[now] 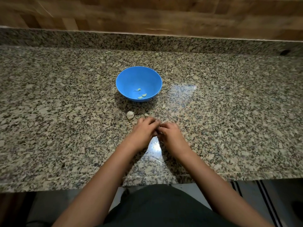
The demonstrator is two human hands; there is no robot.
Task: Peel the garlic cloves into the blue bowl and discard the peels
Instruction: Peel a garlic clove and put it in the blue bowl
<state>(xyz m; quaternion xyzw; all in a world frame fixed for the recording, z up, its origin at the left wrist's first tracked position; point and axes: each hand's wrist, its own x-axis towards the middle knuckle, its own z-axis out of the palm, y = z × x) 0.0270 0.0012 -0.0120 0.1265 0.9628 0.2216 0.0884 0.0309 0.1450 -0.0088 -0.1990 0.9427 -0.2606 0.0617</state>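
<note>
Both hands are down on the granite counter (65, 89), right in front of the person, and they meet fingertip to fingertip. The left hand (144, 128) has its fingers curled inward toward the right hand (168, 132), whose fingers are bent the same way, and the two close together over something small at the point where they touch. What sits between them is hidden by the knuckles, so I cannot tell for sure that it is a clove.

Just beyond the left hand lies a clump of unpeeled garlic (130, 114), pale and papery, and a single clove (146, 114) rests beside it, close to the fingertips. Another small clove (163, 106) sits a little farther out to the right, near the base of the blue bowl (129, 79).

The bowl stands upright behind all of that, in the middle of the counter, and down in its bottom are three peeled cloves (142, 96), one apart from the other two, which touch. A wooden wall (147, 15) runs along the back.
</note>
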